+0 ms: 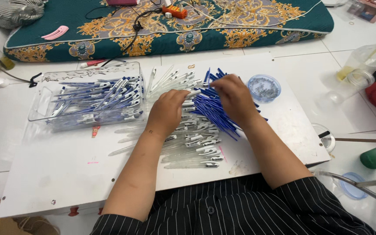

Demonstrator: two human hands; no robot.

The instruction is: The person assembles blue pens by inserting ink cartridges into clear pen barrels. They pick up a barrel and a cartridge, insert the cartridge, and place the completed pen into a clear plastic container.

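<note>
We are working over a flat white board point(66, 174) that is serving as our bench. Our left hand point(167, 114) is curling loosely, fingertips pinching a clear plastic pen barrel point(193, 92) at its 1 o'clock. Our right hand point(235, 99) is lying palm-down, fingers bent, on the heap of thin blue ink refills point(212, 111); whether it is grasping one, we cannot tell. Assembled pens are filling the clear rectangular tray point(40, 104) at 9 o'clock. A small round tub point(264, 88) is sitting at 3 o'clock.
</note>
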